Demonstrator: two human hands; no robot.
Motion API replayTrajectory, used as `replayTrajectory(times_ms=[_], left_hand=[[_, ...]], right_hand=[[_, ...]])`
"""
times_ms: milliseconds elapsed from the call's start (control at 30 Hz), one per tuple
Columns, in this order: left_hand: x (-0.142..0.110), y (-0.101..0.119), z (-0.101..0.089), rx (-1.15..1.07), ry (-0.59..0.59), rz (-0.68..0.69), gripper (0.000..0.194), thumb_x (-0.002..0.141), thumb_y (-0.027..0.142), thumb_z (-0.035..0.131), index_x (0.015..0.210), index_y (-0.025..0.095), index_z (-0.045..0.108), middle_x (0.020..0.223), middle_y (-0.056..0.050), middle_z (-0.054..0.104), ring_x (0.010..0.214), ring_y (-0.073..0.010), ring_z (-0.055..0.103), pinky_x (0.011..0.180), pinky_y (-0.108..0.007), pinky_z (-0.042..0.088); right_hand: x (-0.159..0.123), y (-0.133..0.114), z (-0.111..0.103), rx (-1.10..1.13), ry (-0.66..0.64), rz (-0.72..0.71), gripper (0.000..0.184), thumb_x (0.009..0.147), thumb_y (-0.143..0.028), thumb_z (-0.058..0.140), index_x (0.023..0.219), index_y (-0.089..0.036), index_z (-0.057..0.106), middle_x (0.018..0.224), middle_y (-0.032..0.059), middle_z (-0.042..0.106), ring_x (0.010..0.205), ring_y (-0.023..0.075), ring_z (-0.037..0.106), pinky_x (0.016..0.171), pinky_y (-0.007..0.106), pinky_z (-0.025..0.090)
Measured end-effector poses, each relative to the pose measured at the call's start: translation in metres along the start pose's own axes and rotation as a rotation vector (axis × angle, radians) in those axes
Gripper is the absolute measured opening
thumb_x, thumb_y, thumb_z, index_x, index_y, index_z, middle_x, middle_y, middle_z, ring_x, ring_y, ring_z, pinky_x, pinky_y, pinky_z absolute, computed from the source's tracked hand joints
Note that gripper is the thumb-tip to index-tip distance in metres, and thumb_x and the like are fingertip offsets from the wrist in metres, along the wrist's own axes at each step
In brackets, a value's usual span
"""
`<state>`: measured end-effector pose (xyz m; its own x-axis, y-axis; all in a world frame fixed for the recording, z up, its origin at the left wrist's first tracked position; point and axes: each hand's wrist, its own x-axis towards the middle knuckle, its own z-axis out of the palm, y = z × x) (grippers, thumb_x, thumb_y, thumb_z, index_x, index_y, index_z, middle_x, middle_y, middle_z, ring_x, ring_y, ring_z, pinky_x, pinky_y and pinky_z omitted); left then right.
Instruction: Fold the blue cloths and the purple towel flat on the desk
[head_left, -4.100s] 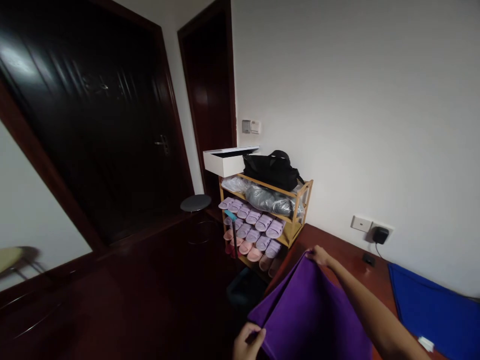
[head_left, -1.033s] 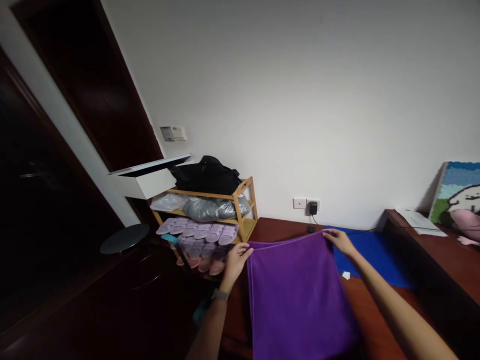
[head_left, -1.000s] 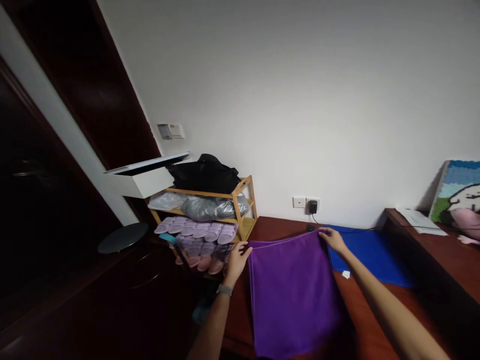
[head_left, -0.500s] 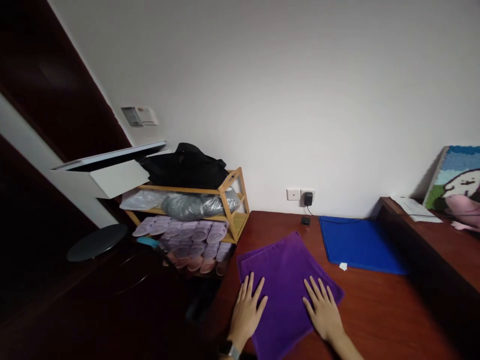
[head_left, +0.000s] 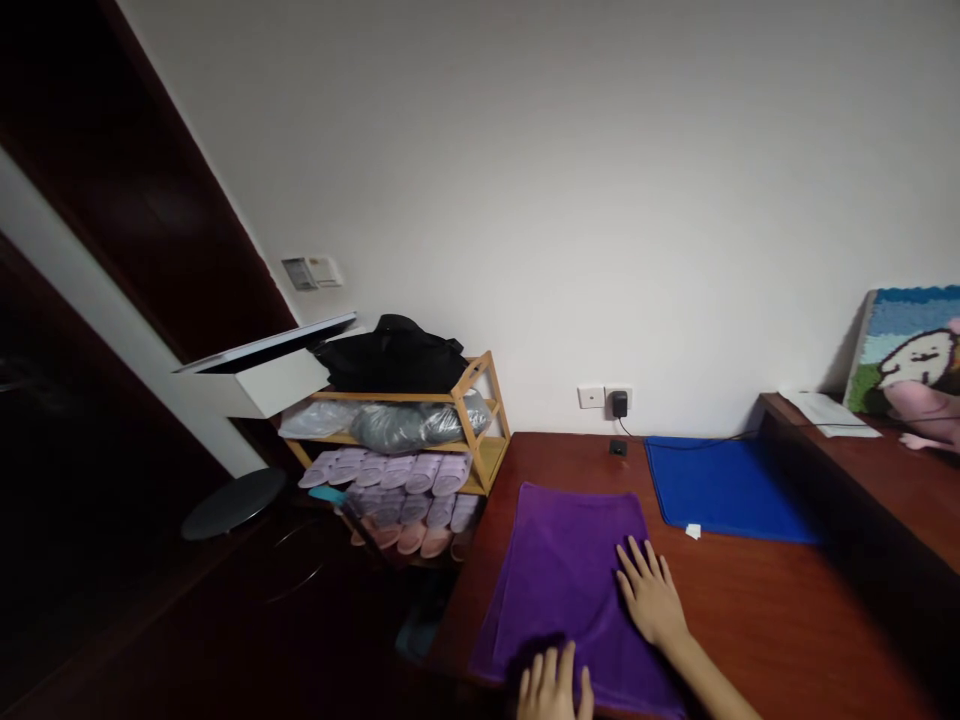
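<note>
A purple cloth, folded into layers with its lower-left edges slightly offset, lies on the reddish-brown desk. My right hand rests palm down on its right edge, fingers stretched out. At the cloth's near edge is my left hand, fingers extended and spread; the bottom of the view cuts off its wrist. Soft wrinkles run across the cloth between both hands. Farther back to the right lies a folded blue cloth with a white tag at its front edge.
Left of the desk stands a wooden rack with slippers, plastic-wrapped bundles and a black bag. A plugged-in adapter has a cable running behind the blue cloth. A raised ledge borders the right, with papers and a pink toy.
The purple cloth has turned so its far edge runs roughly level. My left hand has moved down and right to the near edge; my right hand stays on the right side.
</note>
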<state>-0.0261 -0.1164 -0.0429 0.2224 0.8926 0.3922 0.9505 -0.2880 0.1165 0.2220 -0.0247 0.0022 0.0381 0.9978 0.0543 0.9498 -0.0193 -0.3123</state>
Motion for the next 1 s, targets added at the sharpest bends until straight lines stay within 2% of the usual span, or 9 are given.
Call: replayTrajectory(times_ms=[100,167,300,467,633,700,800,900,1000], left_hand=[[0.035,-0.024,-0.03,0.044,0.008,0.009,0.047,0.098,0.035,0.049,0.144,0.03,0.059,0.143,-0.008,0.064,0.132,-0.0332,0.058,0.108,-0.053,0.05],[0.047,-0.043,-0.038,0.089,-0.009,-0.004,0.051,0.099,0.041,0.051,0.148,0.03,0.053,0.153,-0.007,0.054,0.14,-0.0337,0.05,0.112,-0.054,0.045],[0.031,-0.063,-0.019,0.127,-0.012,-0.032,0.057,0.097,0.047,0.051,0.153,0.034,0.046,0.16,-0.007,0.044,0.144,-0.0332,0.045,0.114,-0.054,0.043],[0.009,-0.06,0.003,0.142,0.04,-0.076,0.059,0.094,0.049,0.055,0.151,0.036,0.047,0.158,-0.006,0.047,0.144,-0.0344,0.046,0.113,-0.055,0.044],[0.016,-0.075,-0.003,0.096,-0.021,-0.06,0.06,0.094,0.053,0.055,0.151,0.039,0.046,0.158,-0.006,0.046,0.137,-0.0338,0.054,0.105,-0.051,0.052],[0.015,-0.086,-0.003,0.071,-0.05,-0.056,0.059,0.096,0.052,0.052,0.153,0.037,0.044,0.159,-0.006,0.045,0.136,-0.0315,0.056,0.104,-0.048,0.054],[0.008,-0.096,0.0,0.034,-0.076,-0.078,0.061,0.096,0.049,0.053,0.154,0.037,0.042,0.157,-0.004,0.046,0.137,-0.0299,0.054,0.106,-0.048,0.053],[0.008,-0.096,-0.007,-0.013,-0.095,-0.11,0.061,0.096,0.047,0.053,0.155,0.038,0.04,0.155,-0.002,0.051,0.136,-0.0298,0.055,0.107,-0.05,0.052],[0.04,-0.094,-0.023,-0.028,-0.071,-0.168,0.054,0.1,0.046,0.046,0.151,0.032,0.049,0.146,-0.006,0.062,0.128,-0.0299,0.061,0.105,-0.048,0.052]], right_hand=[[-0.017,0.01,0.004,-0.026,-0.054,-0.018,0.06,0.103,-0.053,0.026,0.159,-0.032,0.03,0.167,-0.0017,0.023,0.156,0.027,0.013,0.126,0.054,0.012],[-0.018,0.016,-0.001,-0.049,-0.08,-0.019,0.06,0.103,-0.053,0.025,0.16,-0.033,0.028,0.168,-0.0031,0.021,0.156,0.0257,0.011,0.126,0.053,0.01],[-0.014,0.016,-0.008,-0.076,-0.097,0.013,0.059,0.103,-0.052,0.025,0.159,-0.034,0.031,0.167,-0.0032,0.026,0.155,0.0272,0.017,0.125,0.055,0.013],[0.019,0.005,-0.014,-0.099,0.045,0.046,0.059,0.102,-0.043,0.026,0.152,-0.022,0.048,0.155,0.0099,0.049,0.142,0.0308,0.043,0.12,0.05,0.026],[0.082,0.008,-0.019,-0.1,-0.058,0.013,0.061,0.102,-0.044,0.025,0.159,-0.024,0.033,0.167,0.0004,0.027,0.156,0.0245,0.016,0.126,0.045,0.01],[0.098,0.014,-0.014,-0.101,-0.096,0.073,0.065,0.102,-0.044,0.023,0.161,-0.017,0.026,0.168,0.0031,0.023,0.156,0.025,0.013,0.126,0.044,0.01],[0.106,0.024,0.0,-0.11,-0.081,0.134,0.07,0.102,-0.044,0.018,0.162,-0.008,0.018,0.169,0.007,0.018,0.157,0.0251,0.01,0.126,0.041,0.011],[0.107,0.03,0.01,-0.128,-0.059,0.157,0.071,0.102,-0.046,0.015,0.162,-0.007,0.017,0.17,0.0071,0.017,0.157,0.0238,0.009,0.126,0.038,0.01],[0.107,0.034,0.015,-0.127,-0.05,0.13,0.071,0.102,-0.047,0.016,0.162,-0.008,0.019,0.169,0.0079,0.017,0.157,0.0247,0.01,0.126,0.039,0.009]])
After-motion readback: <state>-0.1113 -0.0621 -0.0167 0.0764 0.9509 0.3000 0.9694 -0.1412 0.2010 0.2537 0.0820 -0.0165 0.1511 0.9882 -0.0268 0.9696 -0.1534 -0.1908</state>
